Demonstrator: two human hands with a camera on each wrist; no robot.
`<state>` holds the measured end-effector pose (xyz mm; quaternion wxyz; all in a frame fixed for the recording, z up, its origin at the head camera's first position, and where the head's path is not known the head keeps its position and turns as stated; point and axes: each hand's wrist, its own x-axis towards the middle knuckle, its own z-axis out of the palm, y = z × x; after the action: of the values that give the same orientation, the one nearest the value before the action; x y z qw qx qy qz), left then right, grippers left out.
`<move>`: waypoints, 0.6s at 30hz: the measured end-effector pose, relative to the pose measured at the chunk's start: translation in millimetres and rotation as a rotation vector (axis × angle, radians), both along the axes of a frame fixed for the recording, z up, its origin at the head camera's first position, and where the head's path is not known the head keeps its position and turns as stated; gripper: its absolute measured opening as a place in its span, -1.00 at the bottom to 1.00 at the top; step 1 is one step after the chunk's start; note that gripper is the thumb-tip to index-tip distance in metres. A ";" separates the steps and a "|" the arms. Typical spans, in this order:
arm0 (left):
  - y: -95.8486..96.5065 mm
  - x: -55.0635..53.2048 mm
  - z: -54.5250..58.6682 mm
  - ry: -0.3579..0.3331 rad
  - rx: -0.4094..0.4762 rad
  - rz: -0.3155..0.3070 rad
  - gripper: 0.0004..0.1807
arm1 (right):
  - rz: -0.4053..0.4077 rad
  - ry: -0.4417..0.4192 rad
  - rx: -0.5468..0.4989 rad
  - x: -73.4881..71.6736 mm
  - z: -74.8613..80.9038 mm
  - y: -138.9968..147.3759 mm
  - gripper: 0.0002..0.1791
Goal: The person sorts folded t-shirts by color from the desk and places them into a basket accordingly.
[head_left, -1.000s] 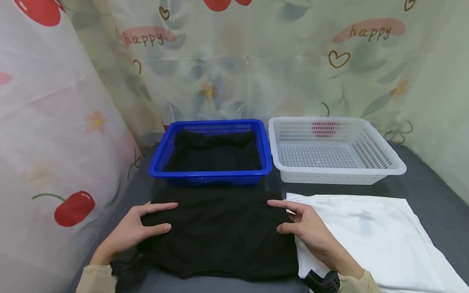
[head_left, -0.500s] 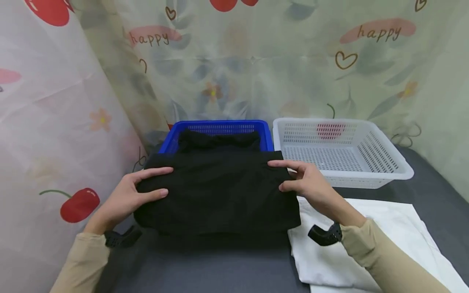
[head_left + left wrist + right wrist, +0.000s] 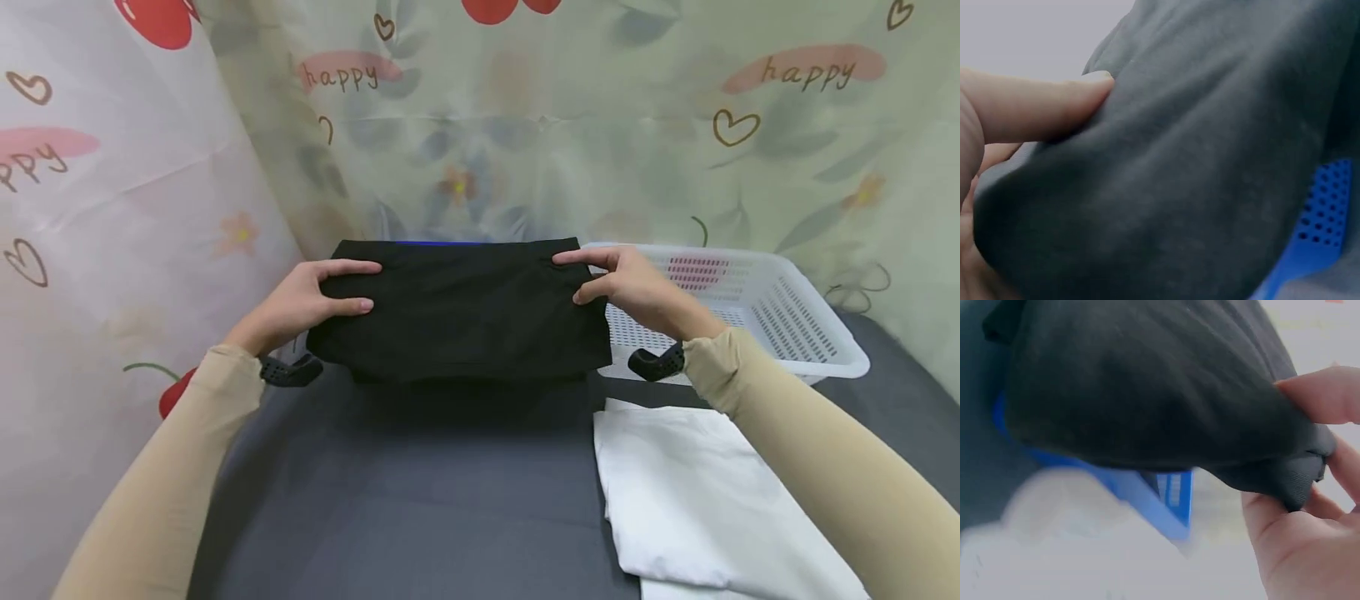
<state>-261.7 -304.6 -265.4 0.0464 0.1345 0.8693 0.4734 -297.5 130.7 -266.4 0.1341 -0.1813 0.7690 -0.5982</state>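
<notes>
A folded black garment hangs stretched between both hands, over the blue basket. My left hand grips its left edge, thumb and index finger on the near face and the other fingers behind. At the opposite edge my right hand pinches it the same way; in the right wrist view the remaining fingers curl under the cloth. The garment hides nearly all of the basket in the head view, leaving a thin strip of rim. Blue perforated basket wall also shows below the cloth in the left wrist view.
To the right of the blue basket stands a white perforated basket, partly behind my right arm. A folded white garment lies on the grey tabletop at the front right. Printed curtains close off the back and left side.
Both hands have lifted the black garment off the table and carried it forward and up, over the blue basket. The basket and the black cloth inside it are now almost covered from sight.
</notes>
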 end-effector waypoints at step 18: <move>11.8 -90.6 -8.3 -0.017 -0.178 0.017 -0.24 | -0.260 0.029 0.172 -59.3 -27.9 -39.9 -0.35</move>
<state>-352.3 -292.8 -273.7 0.0615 0.1182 0.9086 0.3959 -356.8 90.8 -294.2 0.0595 -0.0768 0.8362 -0.5397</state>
